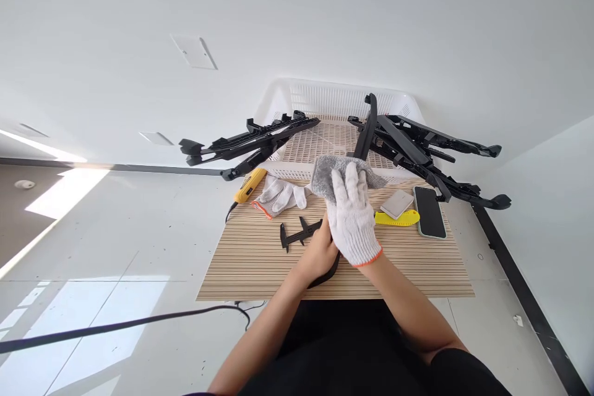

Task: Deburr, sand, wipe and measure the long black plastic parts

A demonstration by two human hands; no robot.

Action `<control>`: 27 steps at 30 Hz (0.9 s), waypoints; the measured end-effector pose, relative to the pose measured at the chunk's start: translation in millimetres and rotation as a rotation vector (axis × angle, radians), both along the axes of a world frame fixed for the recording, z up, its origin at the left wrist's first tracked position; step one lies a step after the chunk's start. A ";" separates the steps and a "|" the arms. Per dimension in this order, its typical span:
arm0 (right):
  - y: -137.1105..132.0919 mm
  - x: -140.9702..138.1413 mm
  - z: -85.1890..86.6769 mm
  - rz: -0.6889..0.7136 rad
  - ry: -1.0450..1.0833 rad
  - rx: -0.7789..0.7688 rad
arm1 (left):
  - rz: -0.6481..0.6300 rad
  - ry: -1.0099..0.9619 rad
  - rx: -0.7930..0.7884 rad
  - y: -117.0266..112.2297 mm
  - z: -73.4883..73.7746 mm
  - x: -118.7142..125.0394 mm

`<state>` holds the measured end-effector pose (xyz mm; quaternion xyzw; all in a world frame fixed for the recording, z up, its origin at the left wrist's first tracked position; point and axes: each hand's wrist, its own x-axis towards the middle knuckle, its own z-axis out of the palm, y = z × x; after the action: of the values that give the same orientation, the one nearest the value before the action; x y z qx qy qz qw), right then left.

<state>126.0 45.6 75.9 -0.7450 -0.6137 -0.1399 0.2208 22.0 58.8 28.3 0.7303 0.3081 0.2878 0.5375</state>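
My right hand, in a white knitted glove with an orange cuff, presses a grey cloth onto a long black plastic part. Bare, my left hand grips the same part lower down, its fingers partly hidden by the glove. The part's curved lower end shows beneath my hands, and its far end rises over the basket. To the left of my left hand, a black caliper lies on the table. A second white glove rests behind the caliper.
Against the wall stands a white plastic basket. Black plastic parts jut over its left and right sides. On the wooden table lie a yellow corded tool, a yellow utility knife, a pale block and a phone.
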 end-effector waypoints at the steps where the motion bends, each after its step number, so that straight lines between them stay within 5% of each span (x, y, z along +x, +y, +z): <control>1: 7.7 3.1 1.7 -0.013 0.010 0.003 | -0.010 -0.026 -0.028 1.9 0.5 1.2; 9: 82.8 44.1 48.6 -0.031 0.022 0.064 | -0.058 -0.160 -0.392 -2.5 9.4 7.5; 12: 91.9 51.8 55.7 -0.003 0.010 0.050 | -0.036 -0.187 -0.464 -3.2 8.5 7.1; 15: 73.5 39.7 43.0 0.061 -0.017 0.046 | 0.024 -0.157 -0.452 -1.2 4.0 6.4; 22: -13.7 -3.0 -15.1 0.155 0.036 -0.002 | 0.197 -0.073 -0.102 4.4 -17.6 -0.5; 27: -55.2 -9.4 -24.5 0.101 0.143 -0.115 | 0.181 -0.009 -0.119 2.4 -19.0 -3.0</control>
<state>116.7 -9.6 51.4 -0.7327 -0.6402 -0.0395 0.2276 19.0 61.2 9.3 0.6651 0.3868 0.3197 0.5530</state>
